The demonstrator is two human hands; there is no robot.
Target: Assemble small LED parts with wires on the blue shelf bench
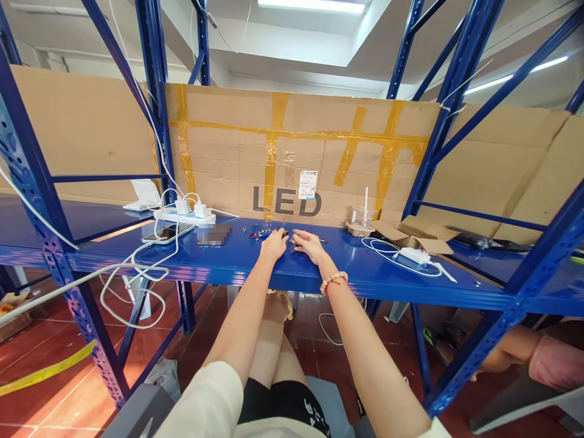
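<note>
Both my arms reach out over the blue metal shelf. My left hand rests on the shelf with its fingers curled round a small dark part. My right hand lies just to the right of it, fingers pinched on a thin item with a red wire. A row of small metal and red parts lies just beyond my left hand. A beaded bracelet sits on my right wrist.
A white power strip with chargers, a phone and loose white cables lie left. A plastic cup, an open cardboard box and a white adapter sit right. Taped cardboard marked LED backs the shelf. Another person's arm shows lower right.
</note>
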